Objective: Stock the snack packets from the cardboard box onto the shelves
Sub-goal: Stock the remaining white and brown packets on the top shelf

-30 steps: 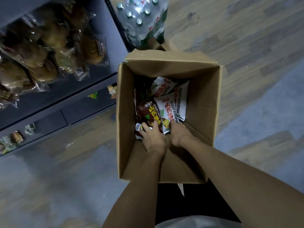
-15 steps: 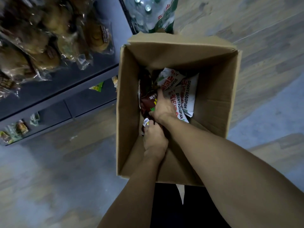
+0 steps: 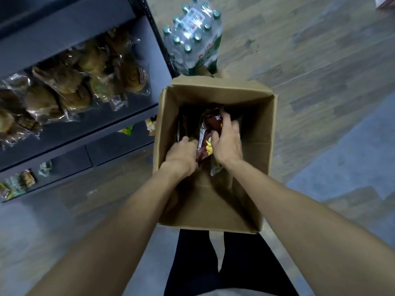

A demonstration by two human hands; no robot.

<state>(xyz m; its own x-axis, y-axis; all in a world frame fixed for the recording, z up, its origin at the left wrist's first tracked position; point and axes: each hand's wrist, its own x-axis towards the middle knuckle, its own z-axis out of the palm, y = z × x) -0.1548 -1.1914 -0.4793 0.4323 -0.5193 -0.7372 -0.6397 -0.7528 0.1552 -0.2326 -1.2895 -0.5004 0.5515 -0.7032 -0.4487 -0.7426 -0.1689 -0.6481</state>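
Note:
An open cardboard box (image 3: 265, 133) stands on the floor in front of me, with snack packets inside. Both my hands are down in it. My right hand (image 3: 227, 144) grips a dark red snack packet (image 3: 213, 122), fingers curled over its top. My left hand (image 3: 181, 154) is beside it at the packet's lower left, fingers curled down among the packets; what it holds is hidden. More dark packets (image 3: 183, 127) stand along the box's left wall. The dark shelves (image 3: 119, 137) are to the left of the box.
Bagged bread buns (image 3: 70, 88) fill the upper shelf. A few small packets (image 3: 26, 178) lie on the lowest shelf. A shrink-wrapped pack of water bottles (image 3: 194, 41) stands behind the box. My legs are just behind the box's near wall. Wood-pattern floor lies to the right.
The white packets on top are no longer visible. My right hand has pulled up a dark red packet and curled round it. My left hand shifted slightly left. The view tilted up.

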